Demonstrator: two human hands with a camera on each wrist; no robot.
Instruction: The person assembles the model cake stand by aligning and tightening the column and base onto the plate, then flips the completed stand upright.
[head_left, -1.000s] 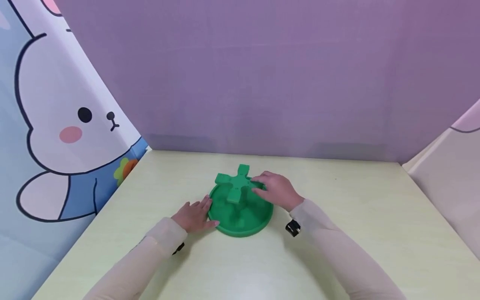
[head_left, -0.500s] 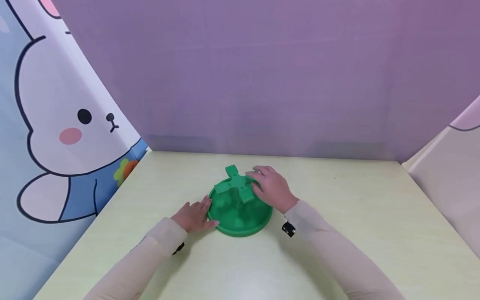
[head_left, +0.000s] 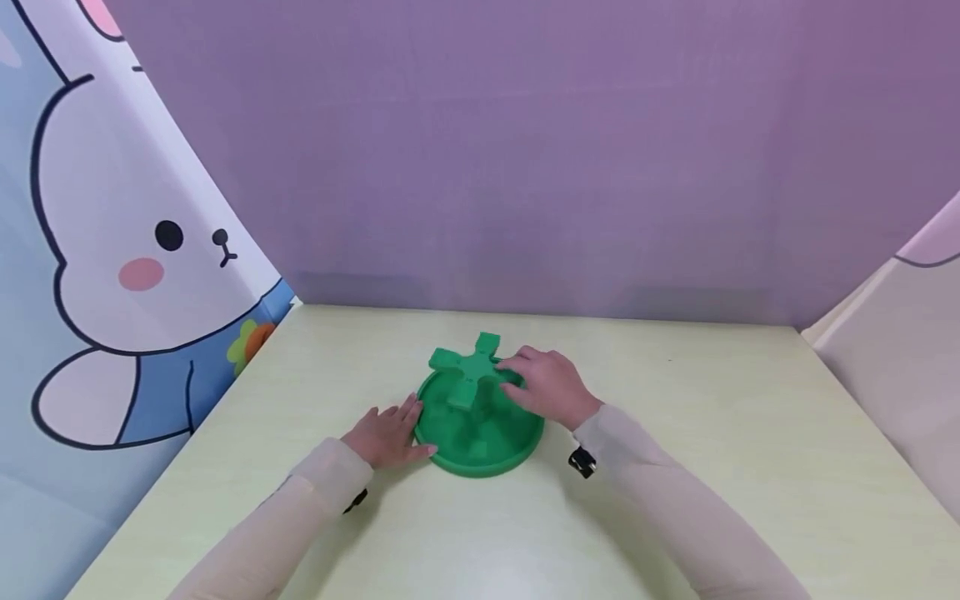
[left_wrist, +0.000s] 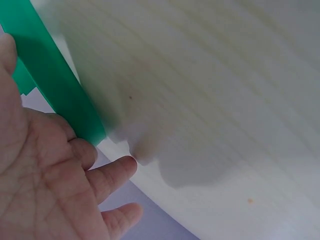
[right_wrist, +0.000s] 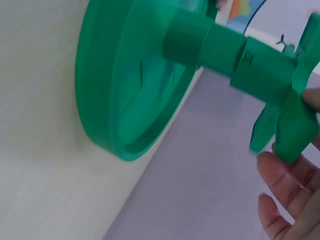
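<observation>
A round green base (head_left: 483, 469) with a raised rim sits on the table. From its middle rises a green stepped post (right_wrist: 217, 47), topped by a four-armed green cross-shaped knob (head_left: 474, 367). My right hand (head_left: 551, 387) holds one arm of this knob; in the right wrist view the thumb lies on one side and the fingertips on the other. On the left, my left hand (head_left: 382, 435) rests against the base's rim, fingers spread along it and thumb towards the near side. The left wrist view shows its palm and fingers beside the green rim (left_wrist: 65, 85).
The pale wood-look table (head_left: 675, 467) extends around the base. A purple backdrop (head_left: 540, 167) rises behind it. On the left hangs a cloth with a cartoon rabbit (head_left: 142, 217), and another pale cloth (head_left: 915, 358) on the right. Each wrist wears a small black device (head_left: 582, 461).
The cross-shaped knob has turned, its arms pointing differently at each moment. My right hand has shifted slightly along with it. My left hand and the base have stayed in place.
</observation>
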